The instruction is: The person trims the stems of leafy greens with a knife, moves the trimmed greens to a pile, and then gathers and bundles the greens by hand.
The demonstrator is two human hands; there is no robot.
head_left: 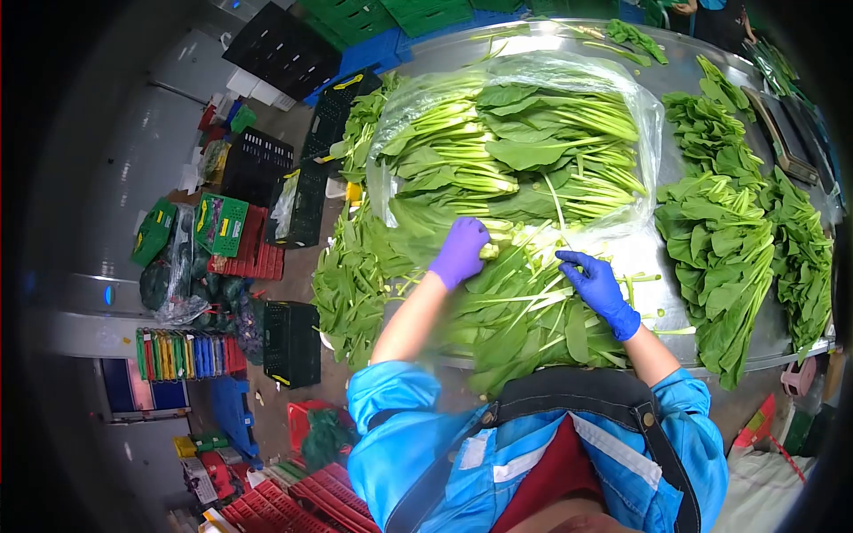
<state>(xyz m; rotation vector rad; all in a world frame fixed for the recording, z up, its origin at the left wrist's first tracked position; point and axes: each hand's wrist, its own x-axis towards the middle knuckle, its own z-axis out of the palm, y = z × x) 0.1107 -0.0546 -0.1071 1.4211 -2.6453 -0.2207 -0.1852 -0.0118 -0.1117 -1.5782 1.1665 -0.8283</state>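
My left hand (462, 251), in a purple glove, is closed around the pale stem ends of a bunch of leafy greens (418, 229), whose leaves spread to the left. My right hand (600, 289), gloved in blue, has its fingers drawn together at the lower end of a single green stalk (556, 209). Beneath both hands lies a loose heap of greens (524, 311) with cut stalks. Just beyond, a clear plastic bag liner (651, 124) surrounds bunches of greens (560, 133) laid in rows, stems and leaves alternating.
More greens (720, 231) are piled along the right of the metal table (662, 351), and others (342, 275) at its left edge. Black crates (291, 342), red crates (258, 244) and green crates (222, 222) stand at left. A person (720, 22) is at the far right.
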